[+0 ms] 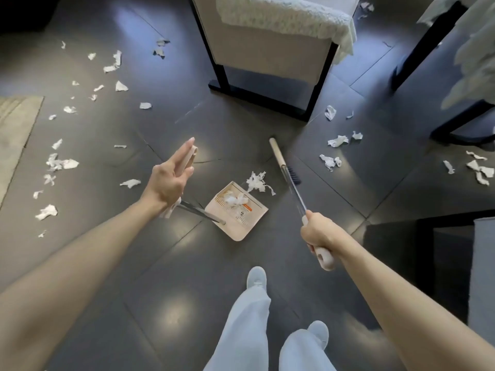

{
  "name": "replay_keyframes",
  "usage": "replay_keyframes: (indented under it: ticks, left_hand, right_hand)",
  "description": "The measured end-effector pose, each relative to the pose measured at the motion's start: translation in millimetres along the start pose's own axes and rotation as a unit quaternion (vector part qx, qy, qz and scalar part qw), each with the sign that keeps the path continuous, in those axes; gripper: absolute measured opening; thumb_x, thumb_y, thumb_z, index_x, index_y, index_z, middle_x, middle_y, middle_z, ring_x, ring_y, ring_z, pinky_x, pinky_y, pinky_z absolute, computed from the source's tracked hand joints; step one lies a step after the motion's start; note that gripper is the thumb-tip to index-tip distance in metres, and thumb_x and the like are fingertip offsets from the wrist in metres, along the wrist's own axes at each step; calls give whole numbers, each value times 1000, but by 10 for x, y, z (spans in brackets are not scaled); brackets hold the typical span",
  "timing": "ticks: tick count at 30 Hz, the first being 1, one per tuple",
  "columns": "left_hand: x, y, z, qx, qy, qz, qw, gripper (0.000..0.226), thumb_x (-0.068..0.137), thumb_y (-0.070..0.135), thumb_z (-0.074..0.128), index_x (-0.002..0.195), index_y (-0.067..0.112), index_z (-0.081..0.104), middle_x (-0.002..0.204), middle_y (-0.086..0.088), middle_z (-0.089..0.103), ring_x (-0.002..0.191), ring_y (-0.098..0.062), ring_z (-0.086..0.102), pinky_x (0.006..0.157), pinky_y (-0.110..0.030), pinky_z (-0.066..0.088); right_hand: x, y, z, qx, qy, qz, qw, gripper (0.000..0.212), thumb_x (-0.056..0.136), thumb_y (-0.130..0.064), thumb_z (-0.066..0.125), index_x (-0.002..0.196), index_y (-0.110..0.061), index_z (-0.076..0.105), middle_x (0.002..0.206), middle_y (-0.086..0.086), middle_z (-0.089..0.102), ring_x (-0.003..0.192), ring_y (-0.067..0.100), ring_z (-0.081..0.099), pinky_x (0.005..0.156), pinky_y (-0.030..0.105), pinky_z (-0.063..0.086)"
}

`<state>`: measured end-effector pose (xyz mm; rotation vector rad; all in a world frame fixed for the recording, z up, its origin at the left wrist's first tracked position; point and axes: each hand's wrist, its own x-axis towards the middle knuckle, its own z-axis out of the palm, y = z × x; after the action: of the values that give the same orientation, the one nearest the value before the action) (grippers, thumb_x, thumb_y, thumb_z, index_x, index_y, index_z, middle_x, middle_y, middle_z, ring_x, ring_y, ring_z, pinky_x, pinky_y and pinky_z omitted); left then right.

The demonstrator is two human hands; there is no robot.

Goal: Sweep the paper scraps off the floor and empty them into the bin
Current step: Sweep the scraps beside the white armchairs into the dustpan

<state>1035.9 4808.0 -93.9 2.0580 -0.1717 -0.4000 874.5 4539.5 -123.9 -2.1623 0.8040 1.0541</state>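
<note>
My left hand (171, 175) holds the top grip of the long-handled beige dustpan (238, 210), its fingers mostly straight along the grip. The pan sits on the dark floor with a few white scraps inside. A crumpled paper scrap (257, 182) lies just beyond the pan's mouth. My right hand (318, 234) grips the broom handle; the broom head (278, 153) with dark bristles rests on the floor to the right of that scrap. Several white paper scraps lie scattered at the left (61, 163) and at the right (337, 141).
A beige chair on a black frame (267, 49) with a fluffy throw stands straight ahead. More black furniture legs (455, 124) are at the right. A pale rug edge (16, 124) lies at the left. My legs and shoes (257, 279) are below the pan.
</note>
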Motion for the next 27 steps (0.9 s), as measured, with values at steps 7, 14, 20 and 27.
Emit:
replay_keyframes:
  ticks: [7, 14, 20, 27]
  left_hand:
    - [460, 165, 89, 39, -16, 30, 999, 63, 92, 2, 55, 135, 47, 44, 124, 30, 50, 106, 30, 42, 88, 7, 29]
    - [573, 471, 350, 48, -61, 57, 995, 66, 94, 3, 54, 135, 53, 42, 127, 29, 49, 119, 17, 42, 94, 5, 26]
    - [809, 930, 1002, 10, -124, 75, 989, 69, 95, -4, 50, 128, 56, 42, 111, 46, 52, 120, 7, 41, 104, -26, 30]
    - [1210, 1389, 1945, -22, -159, 78, 984, 64, 97, -8, 45, 145, 33, 36, 137, 17, 46, 119, 22, 40, 101, -4, 32]
  right_hand:
    - [-219, -85, -251, 129, -108, -5, 986, 58, 86, -8, 39, 141, -24, 39, 56, 1, 54, 47, 16, 46, 47, 25, 41]
    - [-569, 346, -784, 235, -112, 8, 965, 68, 85, 1, 48, 143, -34, 39, 38, -6, 44, 34, 8, 39, 36, 17, 34]
    - [-629, 818, -1082, 257, -16, 25, 966, 68, 84, -2, 46, 144, -34, 37, 56, 4, 50, 45, 14, 43, 43, 23, 40]
    - [-87, 1429, -1763, 237, 102, 54, 965, 41, 80, -2, 38, 119, -6, 50, 60, 11, 57, 53, 26, 54, 55, 34, 46]
